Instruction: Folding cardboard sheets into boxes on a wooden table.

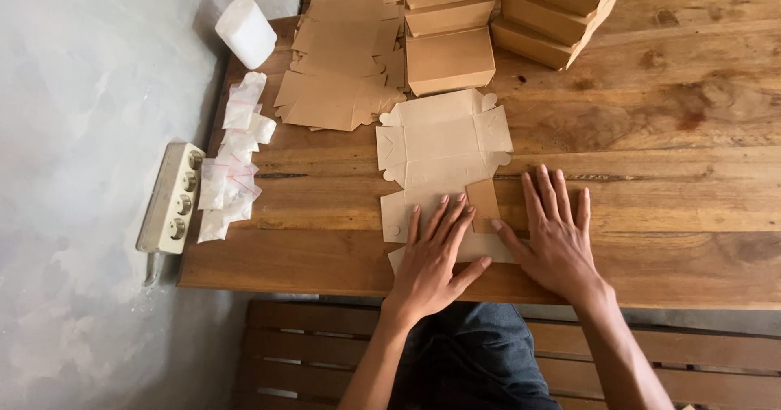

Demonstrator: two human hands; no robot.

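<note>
**Brown cardboard, both hands flat on it**

Kraft box blank point(443, 162) lies unfolded near the worktop point(667, 133) front edge. Left hand point(431, 259) is spread open, pressing its lower flap; right hand point(557, 243) is open too, palm down just beside it, thumb touching the flap. Folded boxes point(450, 58) are stacked behind.

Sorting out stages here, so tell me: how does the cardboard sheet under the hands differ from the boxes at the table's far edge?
The sheet lies flat and unfolded; the boxes are folded shut. The sheet is single; the boxes are stacked. Both are plain brown cardboard.
</note>
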